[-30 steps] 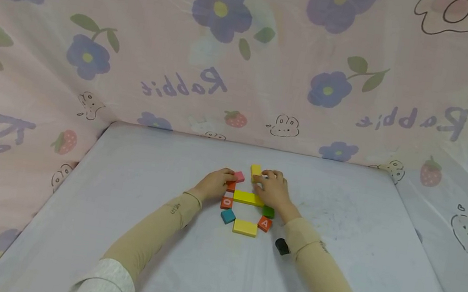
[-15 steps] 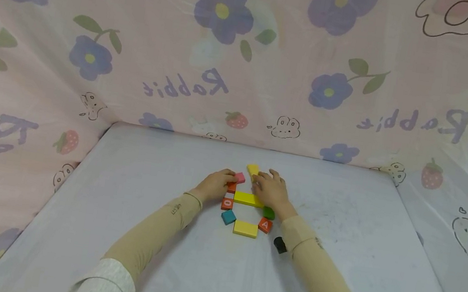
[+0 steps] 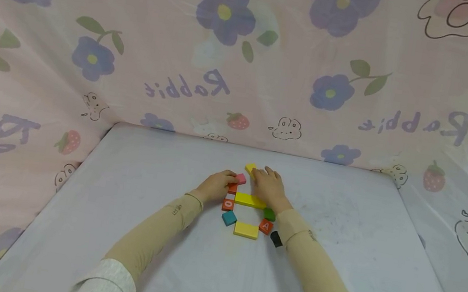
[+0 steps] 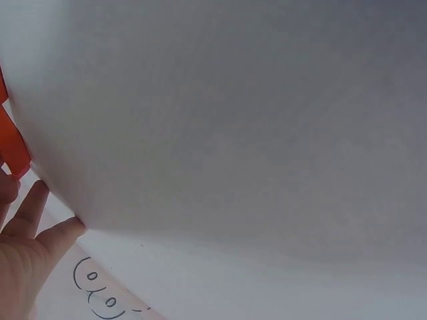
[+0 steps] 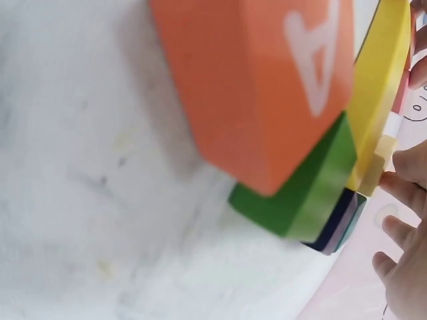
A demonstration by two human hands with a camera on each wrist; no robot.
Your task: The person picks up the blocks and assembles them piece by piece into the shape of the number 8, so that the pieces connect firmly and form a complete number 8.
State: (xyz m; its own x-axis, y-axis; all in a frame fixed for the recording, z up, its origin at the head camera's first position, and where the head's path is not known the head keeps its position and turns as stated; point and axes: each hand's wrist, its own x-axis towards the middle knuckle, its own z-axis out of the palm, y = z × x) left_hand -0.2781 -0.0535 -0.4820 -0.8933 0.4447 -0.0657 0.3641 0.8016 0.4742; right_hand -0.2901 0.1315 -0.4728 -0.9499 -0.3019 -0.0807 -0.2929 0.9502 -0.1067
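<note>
My left hand (image 3: 216, 186) pinches a small pink block (image 3: 241, 179) at the upper left of a ring of flat toy blocks. My right hand (image 3: 270, 188) grips a yellow block (image 3: 250, 168) at the top; in the right wrist view its fingertips meet this block's pale end (image 5: 377, 163). Below lie a red block (image 3: 232, 188), a long yellow block (image 3: 248, 200), a red block with a white ring (image 3: 228, 204), a blue block (image 3: 229, 218), a yellow rectangle (image 3: 246, 230), an orange block marked A (image 3: 266, 226) and a green block (image 3: 269, 215).
A black block (image 3: 276, 239) lies just outside the ring, beside my right sleeve. Dark and purple blocks (image 5: 337, 223) stand behind the green one in the right wrist view. White cloth covers the table (image 3: 157, 170); a printed curtain (image 3: 263, 69) rises behind it.
The yellow block at the top has turned and slid left under my right hand, which moved slightly left with it. My left hand stays at the pink block.
</note>
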